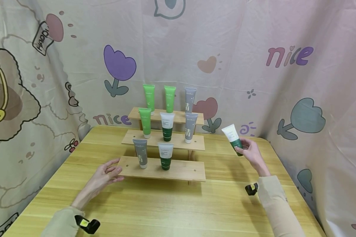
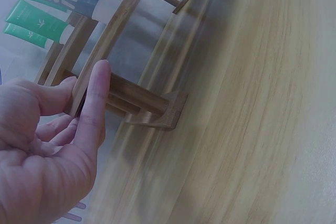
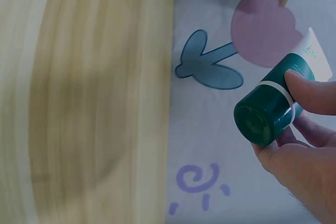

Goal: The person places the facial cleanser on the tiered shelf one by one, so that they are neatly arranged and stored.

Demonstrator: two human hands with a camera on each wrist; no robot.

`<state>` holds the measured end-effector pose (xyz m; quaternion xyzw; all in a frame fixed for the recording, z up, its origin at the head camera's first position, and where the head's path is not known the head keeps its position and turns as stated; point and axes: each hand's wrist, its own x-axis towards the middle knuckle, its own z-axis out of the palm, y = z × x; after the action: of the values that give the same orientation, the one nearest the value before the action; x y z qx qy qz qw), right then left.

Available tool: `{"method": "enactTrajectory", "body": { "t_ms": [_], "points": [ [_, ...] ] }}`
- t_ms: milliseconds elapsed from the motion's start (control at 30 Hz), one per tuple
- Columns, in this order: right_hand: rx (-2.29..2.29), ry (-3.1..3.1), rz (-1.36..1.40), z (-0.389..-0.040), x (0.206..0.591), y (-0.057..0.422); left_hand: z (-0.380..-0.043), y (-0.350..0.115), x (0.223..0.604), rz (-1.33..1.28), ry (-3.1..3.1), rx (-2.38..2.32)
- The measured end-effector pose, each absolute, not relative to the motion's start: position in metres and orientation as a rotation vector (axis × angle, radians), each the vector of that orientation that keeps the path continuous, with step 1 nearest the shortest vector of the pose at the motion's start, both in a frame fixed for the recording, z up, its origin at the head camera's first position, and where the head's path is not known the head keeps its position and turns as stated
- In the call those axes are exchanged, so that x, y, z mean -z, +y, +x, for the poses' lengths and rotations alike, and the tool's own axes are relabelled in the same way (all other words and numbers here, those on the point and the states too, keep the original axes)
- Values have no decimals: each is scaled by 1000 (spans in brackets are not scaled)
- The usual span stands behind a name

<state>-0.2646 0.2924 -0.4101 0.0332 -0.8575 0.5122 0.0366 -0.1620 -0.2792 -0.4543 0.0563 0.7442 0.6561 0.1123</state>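
Observation:
My right hand (image 1: 250, 152) holds a white and dark green squeeze tube (image 1: 232, 135) in the air to the right of the rack, cap end down and tilted. In the right wrist view, thumb and fingers grip the tube (image 3: 268, 100) near its green cap. My left hand (image 1: 103, 175) is at the left end of the lowest shelf of a three-step wooden display rack (image 1: 178, 171). The left wrist view has its thumb and fingers (image 2: 94, 103) on either side of the board, pinching it. On that shelf stand a grey tube (image 1: 141, 153) and another white-green tube (image 1: 165, 156).
The middle shelf carries a green tube (image 1: 145, 121), a white-green tube (image 1: 167, 126) and a grey-blue tube (image 1: 190, 127). Two green tubes (image 1: 169, 98) and a grey-blue tube (image 1: 190, 98) stand on top. A printed curtain (image 1: 240, 33) hangs behind the wooden table (image 1: 225, 210).

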Motion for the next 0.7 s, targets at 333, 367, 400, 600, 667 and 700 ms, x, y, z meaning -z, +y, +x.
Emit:
{"method": "enactTrajectory", "body": {
  "t_ms": [333,367,400,600,667,700],
  "points": [
    [-1647,-2583,143,-256,395,280,-162,-279,455,174,2181,-1932],
    [-1656,-2580,144,-256,394,279,-162,-279,455,174,2183,-1932],
    [-1665,-2578,142,-255,393,278,-162,-279,455,173,2184,-1931],
    [-1699,-2576,136,-250,388,272,-162,-278,455,164,2177,-1932],
    [-1703,-2570,143,-249,386,269,-162,-278,455,164,2173,-1934],
    [-1703,-2568,147,-248,386,268,-162,-278,455,164,2174,-1932]
  ]
}}
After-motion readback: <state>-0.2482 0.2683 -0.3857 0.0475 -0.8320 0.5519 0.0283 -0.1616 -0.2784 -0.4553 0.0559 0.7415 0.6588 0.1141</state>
